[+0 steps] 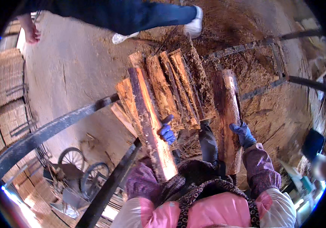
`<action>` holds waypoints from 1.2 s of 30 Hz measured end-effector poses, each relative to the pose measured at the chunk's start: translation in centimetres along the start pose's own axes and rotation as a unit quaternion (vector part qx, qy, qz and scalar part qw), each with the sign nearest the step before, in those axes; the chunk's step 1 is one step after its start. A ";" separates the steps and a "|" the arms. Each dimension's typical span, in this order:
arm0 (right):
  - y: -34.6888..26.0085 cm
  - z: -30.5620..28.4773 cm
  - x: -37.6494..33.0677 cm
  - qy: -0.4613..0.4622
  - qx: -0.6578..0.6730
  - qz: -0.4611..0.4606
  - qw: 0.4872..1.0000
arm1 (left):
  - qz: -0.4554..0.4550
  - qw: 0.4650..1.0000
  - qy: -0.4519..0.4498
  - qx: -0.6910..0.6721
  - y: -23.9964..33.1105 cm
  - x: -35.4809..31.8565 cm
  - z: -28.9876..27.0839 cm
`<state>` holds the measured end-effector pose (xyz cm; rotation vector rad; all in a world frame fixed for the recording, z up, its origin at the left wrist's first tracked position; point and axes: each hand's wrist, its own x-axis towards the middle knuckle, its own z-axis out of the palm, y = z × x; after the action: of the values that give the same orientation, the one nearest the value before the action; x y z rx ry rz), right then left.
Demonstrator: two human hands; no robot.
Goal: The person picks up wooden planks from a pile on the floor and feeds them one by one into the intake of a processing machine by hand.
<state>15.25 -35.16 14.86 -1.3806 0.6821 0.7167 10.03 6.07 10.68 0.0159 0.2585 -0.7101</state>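
My left hand [166,133], in a blue glove, grips the right edge of a long wood slab [144,102] with dark bark along one side. That slab slants from my lap up and away to the left. In the same kind of glove, my right hand [243,135] holds the right edge of a second wood slab [228,110], which stands nearly lengthwise in front of me. Between and behind them lie several rough wood slabs [159,87] side by side, pale brown with bark edges. Parts of both hands are hidden by the wood they hold.
Dark metal bars [64,117] run past the wood on both sides. At the top, another person's leg [159,19] and a hand [32,34] show. A wheeled cart [71,171] stands at lower left, near stacked ridged sheets [9,81]. Sawdust [239,60] covers the ground ahead.
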 end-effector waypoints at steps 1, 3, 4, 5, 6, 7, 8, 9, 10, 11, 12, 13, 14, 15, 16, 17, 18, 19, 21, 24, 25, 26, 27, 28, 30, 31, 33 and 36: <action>-0.4 0.8 -1.6 0.016 0.005 0.015 1.000 | -0.013 1.000 -0.008 -0.008 -0.6 0.2 1.0; -1.0 2.1 -5.3 0.054 0.018 0.043 0.997 | -0.023 0.999 0.017 0.021 -1.1 0.6 3.1; -0.3 2.5 -6.5 0.054 0.042 0.016 0.998 | -0.024 0.997 0.041 0.053 -1.4 0.1 4.5; 0.8 2.5 -7.9 0.056 0.064 -0.010 0.996 | -0.027 0.994 0.064 0.090 -1.8 -0.4 6.0; 1.2 3.0 -9.8 0.059 0.082 -0.035 0.994 | -0.025 0.988 0.084 0.129 -2.4 -1.2 7.2; 1.3 3.8 -11.5 0.057 0.113 -0.057 0.990 | -0.018 0.979 0.104 0.172 -2.7 -2.4 8.5; 0.3 5.7 -14.2 0.064 0.147 -0.072 0.984 | -0.016 0.969 0.119 0.216 -2.9 -3.6 10.1; -1.3 7.4 -16.9 0.075 0.176 -0.091 0.977 | -0.016 0.958 0.127 0.256 -3.0 -4.7 11.5; -1.4 8.0 -19.1 0.104 0.162 -0.097 0.976 | -0.025 0.948 0.121 0.294 -2.8 -4.9 12.3; -1.7 8.7 -19.7 0.107 0.149 -0.108 0.977 | -0.015 0.934 0.120 0.335 -2.2 -5.4 13.4; -1.7 9.4 -20.6 0.116 0.167 -0.146 0.968 | -0.023 0.922 0.112 0.371 -1.6 -4.9 14.3; -2.2 10.0 -21.6 0.121 0.174 -0.187 0.959 | -0.038 0.918 0.107 0.381 -1.4 -4.0 15.4; -2.4 10.7 -23.1 0.136 0.189 -0.199 0.952 | -0.073 0.922 0.127 0.358 -2.1 -3.2 18.2; -2.9 11.8 -24.7 0.149 0.209 -0.207 0.944 | -0.134 0.925 0.135 0.328 -2.1 -2.9 20.0; -4.1 13.2 -27.3 0.159 0.212 -0.199 0.944 | -0.129 0.903 0.143 0.384 -2.9 -2.6 21.9; -5.3 14.1 -29.2 0.176 0.213 -0.202 0.940 | -0.119 0.879 0.131 0.443 -4.2 -1.7 23.6; -4.9 14.7 -30.0 0.136 0.257 -0.187 0.938 | -0.101 0.894 0.098 0.425 -5.8 -1.4 25.2; -6.4 17.0 -30.1 0.183 0.167 -0.194 0.949 | -0.075 0.906 0.075 0.409 -6.4 -1.7 25.6; -7.3 21.7 -29.3 0.177 0.221 -0.261 0.923 | -0.158 0.835 0.114 0.514 -2.4 -0.3 19.3; -5.4 23.4 -26.5 0.233 0.255 -0.379 0.859 | -0.157 0.819 -0.017 0.552 -1.9 1.9 23.2; -5.8 24.0 -27.1 0.233 0.257 -0.405 0.846 | -0.142 0.784 -0.051 0.602 -1.4 1.8 24.1; -6.0 24.8 -28.4 0.217 0.293 -0.410 0.836 | -0.126 0.746 -0.086 0.648 -1.0 2.0 25.0; -5.9 25.5 -29.8 0.218 0.317 -0.464 0.798 | -0.107 0.705 -0.126 0.690 -1.7 1.6 26.1; -4.7 25.0 -31.3 0.221 0.332 -0.451 0.798 | -0.121 0.671 -0.131 0.719 -4.5 0.5 30.4; -1.2 23.8 -25.3 0.297 0.385 -0.436 0.758 | -0.225 0.586 -0.253 0.736 -4.6 7.0 26.6; -1.7 23.3 -26.6 0.307 0.379 -0.450 0.748 | -0.224 0.539 -0.306 0.752 -5.0 7.5 28.2; -3.3 20.6 -29.4 0.348 0.427 -0.426 0.718 | -0.228 0.593 -0.377 0.675 -8.8 9.5 32.4; -1.4 17.0 -31.2 0.422 0.452 -0.391 0.682 | -0.413 0.709 -0.355 0.448 -13.9 12.8 33.1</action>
<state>-2.71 -19.88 41.41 -0.8154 0.8591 -0.9631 17.95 -16.14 40.71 0.5811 -0.9262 -1.6256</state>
